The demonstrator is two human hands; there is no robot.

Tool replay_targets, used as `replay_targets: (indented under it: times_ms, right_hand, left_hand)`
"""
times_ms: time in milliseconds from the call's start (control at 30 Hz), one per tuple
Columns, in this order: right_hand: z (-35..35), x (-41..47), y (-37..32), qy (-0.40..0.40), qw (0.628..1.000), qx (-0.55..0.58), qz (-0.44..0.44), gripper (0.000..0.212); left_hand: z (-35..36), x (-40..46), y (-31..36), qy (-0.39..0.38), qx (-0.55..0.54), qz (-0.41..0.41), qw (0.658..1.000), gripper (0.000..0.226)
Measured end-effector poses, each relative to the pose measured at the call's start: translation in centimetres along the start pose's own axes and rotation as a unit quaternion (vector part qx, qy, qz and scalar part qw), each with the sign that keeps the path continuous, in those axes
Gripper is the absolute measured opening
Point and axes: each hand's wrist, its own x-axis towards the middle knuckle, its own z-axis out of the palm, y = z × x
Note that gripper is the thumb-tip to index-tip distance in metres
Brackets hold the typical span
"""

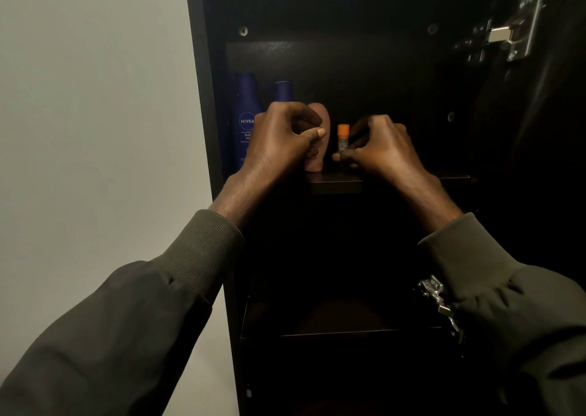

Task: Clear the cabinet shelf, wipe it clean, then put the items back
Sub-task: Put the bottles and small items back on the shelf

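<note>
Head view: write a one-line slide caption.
Both hands reach onto the dark cabinet shelf: right hand pinches an orange-capped tube, left hand at a pink bottle beside two blue bottles.

Two bottles (245,121) left on shelf (336,179) (upright), small tube (343,136) right.
</note>
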Motion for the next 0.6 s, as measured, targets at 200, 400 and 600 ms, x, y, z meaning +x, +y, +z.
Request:
replay_targets:
  times_ms: [200,400,600]
  right_hand:
    - [0.15,0.36,0.24,0.014,1.0,-0.008,-0.002,0.046]
    - [0.27,0.52,0.48,0.01,1.0,-0.015,0.001,0.043]
    - [0.54,0.49,0.29,0.009,0.999,-0.035,-0.005,0.044]
  left_hand:
    - [-0.01,-0.06,-0.13,-0.009,0.008,0.0,1.0,0.025]
    - [-0.08,-0.1,-0.06,-0.007,0.005,-0.004,1.0,0.024]
    - [0.08,-0.25,-0.22,-0.003,0.003,-0.006,1.0,0.025]
